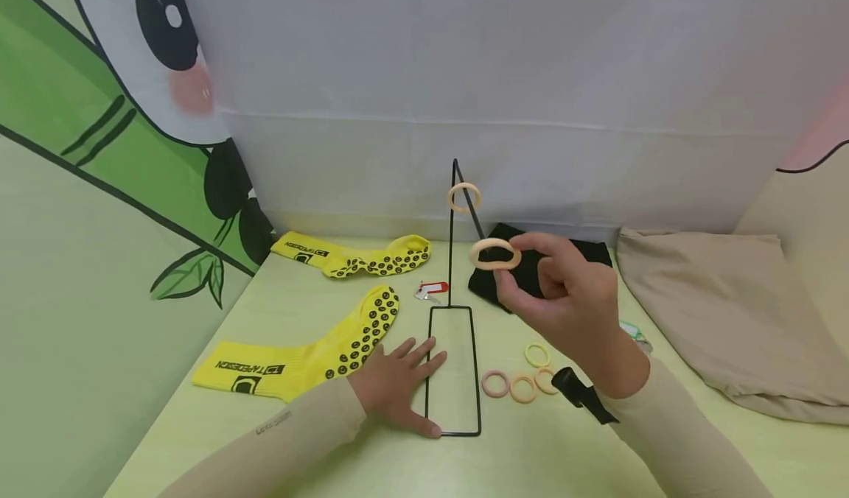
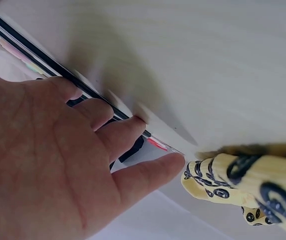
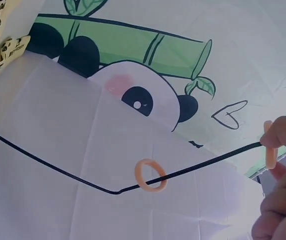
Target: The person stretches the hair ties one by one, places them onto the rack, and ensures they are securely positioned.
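Between thumb and forefinger my right hand (image 1: 573, 292) pinches an orange ring (image 1: 495, 265) at the near end of the black wire stand's arm (image 1: 469, 202). In the right wrist view, that ring (image 3: 270, 156) overlaps the arm's tip. Another orange ring (image 1: 452, 197) hangs farther back on the arm, near the bend. My left hand (image 1: 396, 387) lies with fingers spread over the left side of the stand's rectangular base (image 1: 477, 365), thumb at its near corner. In the left wrist view the fingers of my left hand (image 2: 58, 145) reach along the black base wire (image 2: 103, 100).
Right of the base lie a pink ring (image 1: 487, 390), a yellow ring (image 1: 528, 356) and two orange rings (image 1: 514, 395). Two yellow socks (image 1: 298, 362) lie left, a red key tag (image 1: 435, 287) behind the base. Black cloth (image 1: 491, 292) and a beige cloth bag (image 1: 703, 299) lie at the back right.
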Demonstrator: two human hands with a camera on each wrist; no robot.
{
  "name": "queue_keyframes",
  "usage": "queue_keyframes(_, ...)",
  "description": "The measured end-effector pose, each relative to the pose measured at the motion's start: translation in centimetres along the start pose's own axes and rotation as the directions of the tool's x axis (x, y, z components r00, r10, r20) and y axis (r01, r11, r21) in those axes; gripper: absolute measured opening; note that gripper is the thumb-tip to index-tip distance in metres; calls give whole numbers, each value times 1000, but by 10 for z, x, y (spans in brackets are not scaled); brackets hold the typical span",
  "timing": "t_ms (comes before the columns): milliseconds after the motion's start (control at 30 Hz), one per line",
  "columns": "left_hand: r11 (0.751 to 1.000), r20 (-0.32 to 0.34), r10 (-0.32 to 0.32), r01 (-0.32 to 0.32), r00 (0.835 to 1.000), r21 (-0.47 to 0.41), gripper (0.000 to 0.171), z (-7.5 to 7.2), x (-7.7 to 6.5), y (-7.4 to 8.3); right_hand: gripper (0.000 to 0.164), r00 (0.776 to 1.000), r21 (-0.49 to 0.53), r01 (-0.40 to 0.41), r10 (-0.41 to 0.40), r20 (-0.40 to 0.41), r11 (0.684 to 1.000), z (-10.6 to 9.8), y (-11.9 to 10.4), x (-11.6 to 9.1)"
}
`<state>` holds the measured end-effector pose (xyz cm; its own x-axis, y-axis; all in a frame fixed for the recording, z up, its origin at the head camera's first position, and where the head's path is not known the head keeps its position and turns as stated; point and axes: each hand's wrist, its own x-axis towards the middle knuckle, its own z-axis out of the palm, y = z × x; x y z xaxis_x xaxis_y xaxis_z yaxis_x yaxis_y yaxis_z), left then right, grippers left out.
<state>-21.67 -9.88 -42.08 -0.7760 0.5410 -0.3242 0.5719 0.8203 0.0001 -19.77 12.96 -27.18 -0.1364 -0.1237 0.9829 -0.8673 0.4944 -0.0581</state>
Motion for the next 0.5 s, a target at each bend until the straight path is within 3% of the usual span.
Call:
queue_keyframes(133, 1000, 2, 0, 0, 1000, 7, 109, -1, 0, 1, 24, 993, -128, -66, 77, 85, 990, 13, 15, 3)
queue_keyframes(300, 1000, 9, -14, 14, 1000, 16, 110, 1, 2, 0, 36, 973, -279, -88, 143, 183, 956, 30, 33, 5)
queue_keyframes(500, 1000, 8, -15, 15, 1000, 23, 110, 5, 4, -1, 50, 952, -325, -139, 216, 215, 935, 32, 42, -5)
